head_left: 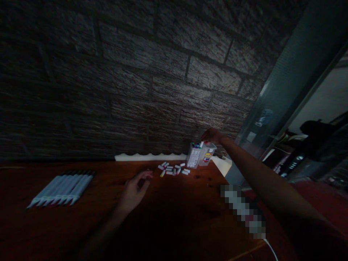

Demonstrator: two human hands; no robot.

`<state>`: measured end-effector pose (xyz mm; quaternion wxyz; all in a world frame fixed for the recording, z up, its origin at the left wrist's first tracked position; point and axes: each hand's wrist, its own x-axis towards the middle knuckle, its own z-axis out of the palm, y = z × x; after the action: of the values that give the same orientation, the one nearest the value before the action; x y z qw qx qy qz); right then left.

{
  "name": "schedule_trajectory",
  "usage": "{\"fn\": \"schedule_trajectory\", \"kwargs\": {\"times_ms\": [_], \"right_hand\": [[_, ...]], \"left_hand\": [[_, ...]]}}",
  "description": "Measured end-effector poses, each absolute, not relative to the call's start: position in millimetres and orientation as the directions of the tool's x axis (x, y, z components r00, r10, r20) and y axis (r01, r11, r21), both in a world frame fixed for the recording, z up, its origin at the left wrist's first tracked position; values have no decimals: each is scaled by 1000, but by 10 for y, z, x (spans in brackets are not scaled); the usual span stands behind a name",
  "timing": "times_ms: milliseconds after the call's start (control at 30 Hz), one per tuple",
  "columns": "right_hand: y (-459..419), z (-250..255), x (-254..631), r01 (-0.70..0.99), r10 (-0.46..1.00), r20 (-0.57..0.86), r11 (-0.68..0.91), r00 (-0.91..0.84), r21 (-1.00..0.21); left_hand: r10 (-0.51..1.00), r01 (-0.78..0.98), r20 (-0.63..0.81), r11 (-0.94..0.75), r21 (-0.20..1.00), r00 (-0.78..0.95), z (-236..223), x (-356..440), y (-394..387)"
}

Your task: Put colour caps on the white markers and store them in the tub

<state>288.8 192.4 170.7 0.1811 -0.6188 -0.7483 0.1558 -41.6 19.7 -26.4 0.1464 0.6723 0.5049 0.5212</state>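
My right hand (pixel 212 136) is at the far side of the table, its fingers closed on a white marker (pixel 201 144) over the mouth of a clear plastic container (pixel 193 157). Several markers with coloured ends stand inside that container. Touching its right side is a second clear container (pixel 207 156) with a yellow label. My left hand (pixel 137 190) hovers over the wood, thumb and fingers curved but apart, nothing visible between them. Just beyond its fingertips lie several loose white marker caps (pixel 174 170) with coloured ends.
A row of several white markers (pixel 63 188) lies side by side on the wooden table (pixel 114 210) at the left. A blurred-out pale object (pixel 241 210) with a white cable rests along the right edge. Behind the table rises a stone-block wall (pixel 165 90).
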Motion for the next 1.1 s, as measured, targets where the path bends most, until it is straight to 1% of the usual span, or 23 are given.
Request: {"fn": "schedule_trajectory", "kwargs": {"times_ms": [100,167,333,533,667,800,933,1033,1100], "right_hand": [[1893,1634,2811,886,985,11,158,-170,-436],[1867,1584,2766,895,985,-7,155,-174,-418],[1838,1535,2751,904,979,-21,178,-201,-388],[1876,1538,2811,898,972,-49,193,-231,-396],[1866,1552,2802,911,972,-37,203,-231,-359],[1855,1611,2811,926,973,21,225,-230,-301],[1752,1625,2824,937,966,142,244,-214,-251],[1565,1508,2786,941,948,245,256,-201,-221],[1447,1394,2754,942,937,283,266,-203,-205]], "left_hand": [[831,537,554,-444,717,-52,-232,-410,178],[834,539,549,-436,720,-57,-209,-406,166],[827,526,558,-445,725,-70,-199,-399,164],[837,515,544,-440,736,-64,-230,-397,179],[841,520,538,-436,734,-54,-239,-401,179],[843,531,536,-434,728,-45,-247,-414,185],[836,557,547,-441,704,-29,-255,-424,192],[842,585,539,-428,689,-18,-263,-420,190],[845,591,535,-428,683,-6,-274,-417,187]]}}
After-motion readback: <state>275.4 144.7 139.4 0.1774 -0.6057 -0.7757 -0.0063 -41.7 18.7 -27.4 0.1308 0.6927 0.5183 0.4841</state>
